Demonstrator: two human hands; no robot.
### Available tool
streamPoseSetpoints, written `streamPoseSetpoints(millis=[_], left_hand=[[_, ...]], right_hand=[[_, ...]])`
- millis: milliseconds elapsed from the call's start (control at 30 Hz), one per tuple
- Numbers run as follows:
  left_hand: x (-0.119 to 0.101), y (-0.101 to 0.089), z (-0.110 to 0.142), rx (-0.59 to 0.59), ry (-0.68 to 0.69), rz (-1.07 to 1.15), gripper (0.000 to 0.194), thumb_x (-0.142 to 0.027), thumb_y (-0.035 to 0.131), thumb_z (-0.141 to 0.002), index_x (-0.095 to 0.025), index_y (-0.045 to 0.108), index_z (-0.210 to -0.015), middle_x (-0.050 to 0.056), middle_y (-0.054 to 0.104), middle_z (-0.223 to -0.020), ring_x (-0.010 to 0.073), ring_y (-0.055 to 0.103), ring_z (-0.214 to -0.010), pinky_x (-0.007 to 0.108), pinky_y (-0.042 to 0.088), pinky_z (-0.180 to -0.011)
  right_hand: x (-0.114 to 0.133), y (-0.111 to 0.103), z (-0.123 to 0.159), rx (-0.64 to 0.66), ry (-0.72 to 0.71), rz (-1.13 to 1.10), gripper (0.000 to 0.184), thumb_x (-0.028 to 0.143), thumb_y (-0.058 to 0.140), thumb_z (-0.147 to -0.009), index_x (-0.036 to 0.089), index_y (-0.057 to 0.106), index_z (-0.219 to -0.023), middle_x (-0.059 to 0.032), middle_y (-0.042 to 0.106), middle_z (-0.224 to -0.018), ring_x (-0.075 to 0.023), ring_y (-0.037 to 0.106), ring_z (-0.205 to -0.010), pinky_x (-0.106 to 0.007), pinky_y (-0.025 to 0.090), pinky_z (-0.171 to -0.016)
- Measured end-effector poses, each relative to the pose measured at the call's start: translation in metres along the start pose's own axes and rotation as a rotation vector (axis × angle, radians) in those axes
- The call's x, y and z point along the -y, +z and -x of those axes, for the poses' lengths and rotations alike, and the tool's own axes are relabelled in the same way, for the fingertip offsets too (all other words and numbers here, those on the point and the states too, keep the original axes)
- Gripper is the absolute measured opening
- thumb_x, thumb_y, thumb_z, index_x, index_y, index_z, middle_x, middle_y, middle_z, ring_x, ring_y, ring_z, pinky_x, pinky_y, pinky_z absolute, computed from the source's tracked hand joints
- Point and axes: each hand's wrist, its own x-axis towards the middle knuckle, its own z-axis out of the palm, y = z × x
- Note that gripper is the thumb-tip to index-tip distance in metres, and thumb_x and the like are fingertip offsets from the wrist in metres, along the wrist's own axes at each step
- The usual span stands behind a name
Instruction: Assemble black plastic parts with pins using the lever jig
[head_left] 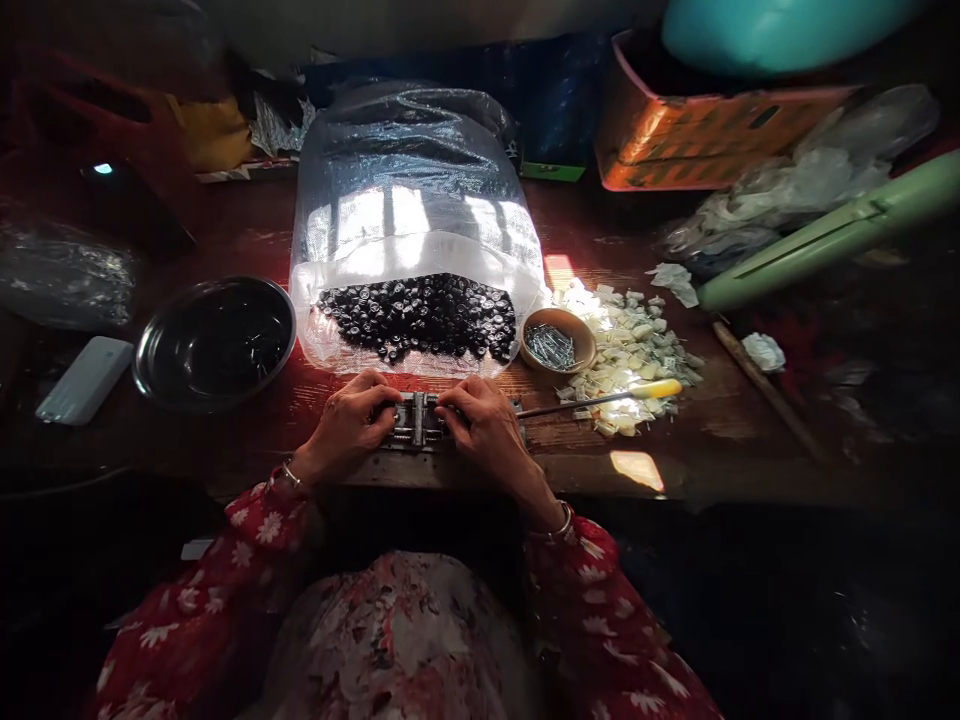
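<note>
A small metal jig (418, 418) lies at the front edge of the wooden bench, between my two hands. My left hand (360, 420) is closed in a pinch at the jig's left end; what its fingertips hold is too small to make out. At the right end my right hand (480, 415) pinches in the same way, its fingertips hiding what is there. Just behind the jig, small round black parts (427, 315) are heaped at the mouth of a white sack (420, 180). A bowl of metal pins (551, 346) stands right of the heap.
Pale plastic pieces (630, 340) are piled at the right, with a yellow-handled screwdriver (652, 390) across them. A steel bowl (214, 340) and a white phone-like block (86, 380) are at the left. Farther back are an orange crate (720, 130) and a green tube (825, 235).
</note>
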Motion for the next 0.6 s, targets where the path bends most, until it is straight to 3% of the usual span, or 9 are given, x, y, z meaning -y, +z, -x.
streamPoseSetpoints(millis=[167, 400, 600], left_hand=[[-0.0007, 0.0006, -0.0016, 0.073, 0.024, -0.139, 0.023, -0.02, 0.062, -0.095, -0.026, 0.078, -0.11, 0.005, 0.063, -0.112, 0.0206, 0.064, -0.103, 0.036, 0.054, -0.093], [-0.0003, 0.0043, 0.0008, 0.019, -0.017, -0.19, 0.025, -0.027, 0.061, -0.099, -0.03, 0.081, -0.115, 0.005, 0.063, -0.13, 0.0234, 0.063, -0.117, 0.039, 0.052, -0.105], [-0.0014, 0.009, 0.0006, -0.006, -0.083, -0.085, 0.024, -0.026, 0.062, -0.099, -0.029, 0.081, -0.112, 0.004, 0.07, -0.114, 0.0239, 0.061, -0.112, 0.043, 0.05, -0.104]], right_hand=[[0.0024, 0.0037, 0.0007, -0.014, 0.032, 0.034, 0.009, 0.022, 0.064, -0.098, 0.025, 0.072, -0.095, -0.0067, 0.066, -0.097, -0.0264, 0.058, -0.096, -0.04, 0.045, -0.086], [0.0053, 0.0064, 0.0004, -0.048, 0.077, -0.015, 0.011, 0.019, 0.063, -0.096, 0.026, 0.071, -0.092, -0.0054, 0.067, -0.094, -0.0256, 0.059, -0.096, -0.04, 0.045, -0.087], [0.0099, 0.0086, -0.0036, -0.049, 0.119, 0.047, 0.01, 0.017, 0.064, -0.091, 0.025, 0.069, -0.088, -0.004, 0.064, -0.091, -0.0241, 0.058, -0.089, -0.038, 0.04, -0.08]])
